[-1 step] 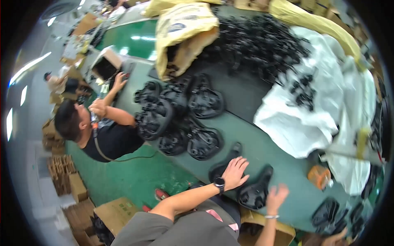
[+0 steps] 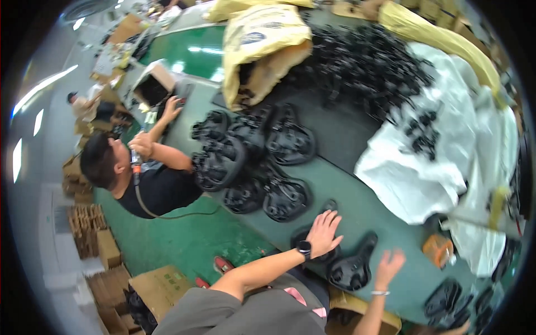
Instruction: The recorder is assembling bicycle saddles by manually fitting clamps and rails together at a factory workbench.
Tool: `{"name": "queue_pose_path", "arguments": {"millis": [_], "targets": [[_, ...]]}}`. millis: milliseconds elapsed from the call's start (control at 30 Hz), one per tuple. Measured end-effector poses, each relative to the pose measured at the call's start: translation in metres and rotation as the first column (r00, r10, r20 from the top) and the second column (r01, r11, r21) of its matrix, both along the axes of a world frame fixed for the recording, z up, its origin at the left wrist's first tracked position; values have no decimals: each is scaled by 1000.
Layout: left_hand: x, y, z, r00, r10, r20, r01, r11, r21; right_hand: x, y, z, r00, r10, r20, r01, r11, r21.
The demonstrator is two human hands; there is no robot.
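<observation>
My left hand, with a dark watch at the wrist, lies with fingers outstretched over a black bicycle saddle on the green table, hiding much of it. Whether the palm presses on it I cannot tell. Just right of that is a second black saddle, underside up, its narrow nose pointing away from me. My right hand, a pale band at its wrist, is raised beside this saddle and apart from it. Its fingers are somewhat blurred but spread, and nothing shows in them.
Several black saddles are stacked left of my hands. Farther back lie a heap of small black parts, a yellow sack and white plastic sheeting. An orange container stands at right. A co-worker holds a corded tool at left.
The whole view has shifted slightly, so things sit farther right. My right hand has moved a little away from the second saddle. The left hand stays over the first one.
</observation>
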State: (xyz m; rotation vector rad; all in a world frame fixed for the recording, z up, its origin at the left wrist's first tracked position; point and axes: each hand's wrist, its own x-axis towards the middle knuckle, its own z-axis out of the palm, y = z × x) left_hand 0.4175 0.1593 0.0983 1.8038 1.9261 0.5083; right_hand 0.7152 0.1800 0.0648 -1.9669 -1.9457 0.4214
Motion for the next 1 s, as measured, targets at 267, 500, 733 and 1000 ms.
{"name": "queue_pose_path", "arguments": {"millis": [267, 500, 733, 1000], "targets": [[-19, 47, -60, 998, 66, -21, -69, 973, -221, 24, 266, -96, 981, -149, 122, 162, 981, -105], [-26, 55, -62, 990, 122, 67, -110, 981, -159, 39, 349, -145, 810, -455, -370, 402, 890, -215], [-26, 53, -68, 992, 114, 49, -106, 983, -147, 13, 376, -142, 997, -6, -72, 24, 968, 250], [-20, 57, -72, 991, 108, 81, -94, 982, -161, 54, 383, -184, 866, -142, 480, 69, 983, 168]]}}
